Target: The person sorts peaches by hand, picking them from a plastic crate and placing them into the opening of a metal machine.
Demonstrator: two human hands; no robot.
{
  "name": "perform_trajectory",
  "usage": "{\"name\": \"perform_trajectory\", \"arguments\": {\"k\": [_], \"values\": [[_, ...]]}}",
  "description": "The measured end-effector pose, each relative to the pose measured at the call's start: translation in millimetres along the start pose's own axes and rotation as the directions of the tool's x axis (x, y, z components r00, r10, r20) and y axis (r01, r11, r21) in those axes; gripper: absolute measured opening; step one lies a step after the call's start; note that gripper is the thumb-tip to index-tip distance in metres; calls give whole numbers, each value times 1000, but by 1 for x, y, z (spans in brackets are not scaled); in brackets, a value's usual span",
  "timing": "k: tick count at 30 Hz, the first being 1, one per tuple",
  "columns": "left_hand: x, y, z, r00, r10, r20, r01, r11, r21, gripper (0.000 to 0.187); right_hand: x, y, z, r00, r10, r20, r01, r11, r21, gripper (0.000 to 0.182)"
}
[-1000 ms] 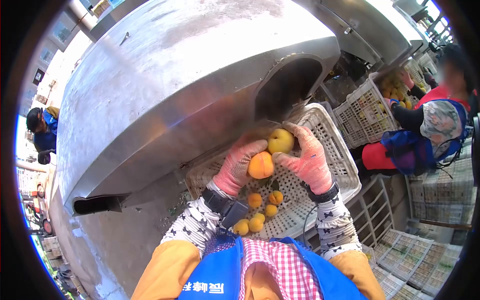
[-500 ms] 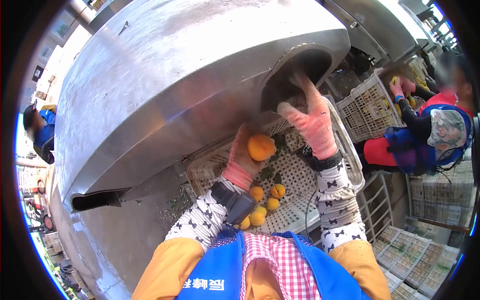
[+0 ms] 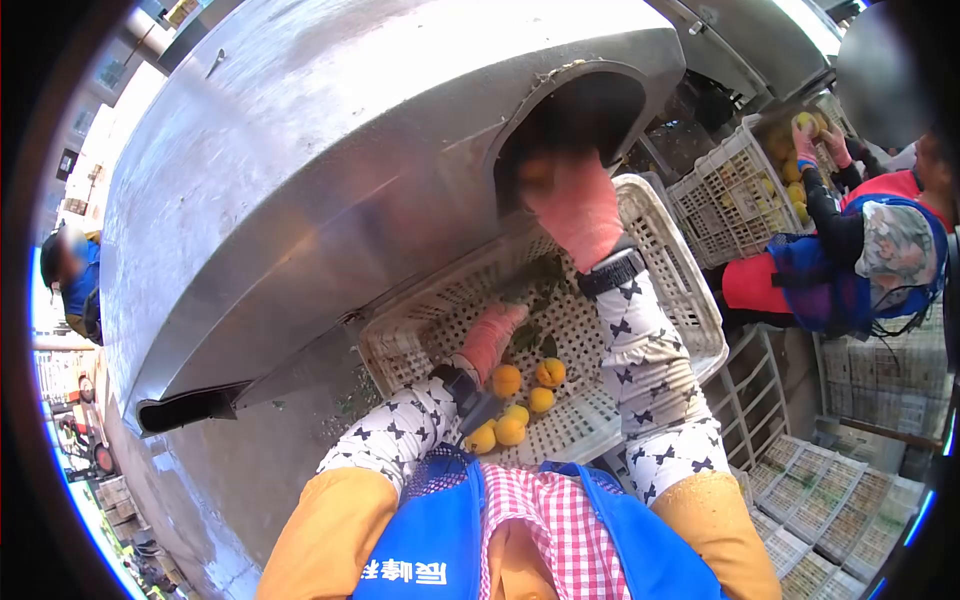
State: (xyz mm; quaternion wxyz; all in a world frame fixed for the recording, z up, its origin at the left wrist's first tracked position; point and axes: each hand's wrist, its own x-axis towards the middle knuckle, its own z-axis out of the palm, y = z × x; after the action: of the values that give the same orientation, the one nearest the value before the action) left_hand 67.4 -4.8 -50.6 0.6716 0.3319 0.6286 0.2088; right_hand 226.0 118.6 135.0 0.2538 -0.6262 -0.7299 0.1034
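My right hand point(image 3: 578, 208), in a pink glove, reaches into the dark opening point(image 3: 600, 105) of a metal housing. Motion blurs its fingers, which close around an orange peach point(image 3: 537, 172) in the shadow. Low in a white plastic crate point(image 3: 700, 300), my gloved left hand point(image 3: 493, 338) is seen edge-on, its fingers stretched out and no fruit visible in it. Several yellow-orange peaches point(image 3: 507, 380) lie beside it on the perforated crate floor. Green leaves point(image 3: 540, 285) lie farther back in the crate.
The curved metal housing point(image 3: 330, 200) overhangs the crate's far side. At right, a person point(image 3: 880, 240) handles fruit over another crate point(image 3: 725, 195). Stacked crates point(image 3: 830, 500) stand at lower right. Another person point(image 3: 80, 280) is at far left.
My left hand, which held a peach, has lowered into the crate and that peach no longer shows in it. My right hand has shifted left at the opening, with an orange peach at its fingers.
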Motion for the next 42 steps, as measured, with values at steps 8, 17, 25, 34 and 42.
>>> {"name": "perform_trajectory", "arguments": {"k": [8, 17, 25, 34, 42], "values": [[5, -133, 18, 994, -55, 97, -63, 442, 895, 76, -58, 73, -49, 937, 338, 85, -300, 659, 689, 28], [1, -133, 41, 978, -114, -176, 201, 749, 631, 68, -172, 237, 93, 615, 426, 663, -127, 884, -450, 41], [19, -43, 98, 814, -306, 493, -538, -78, 839, 69, -124, 155, 11, 870, 173, 462, -299, 930, 214, 67], [59, -130, 120, 856, -251, 452, -516, -457, 724, 39, -43, -12, -27, 979, 22, -204, 31, 967, 252, 62], [44, -79, 51, 878, -160, 450, -346, 438, 830, 61, 20, 16, 51, 955, -111, -276, 12, 942, -336, 50]]}}
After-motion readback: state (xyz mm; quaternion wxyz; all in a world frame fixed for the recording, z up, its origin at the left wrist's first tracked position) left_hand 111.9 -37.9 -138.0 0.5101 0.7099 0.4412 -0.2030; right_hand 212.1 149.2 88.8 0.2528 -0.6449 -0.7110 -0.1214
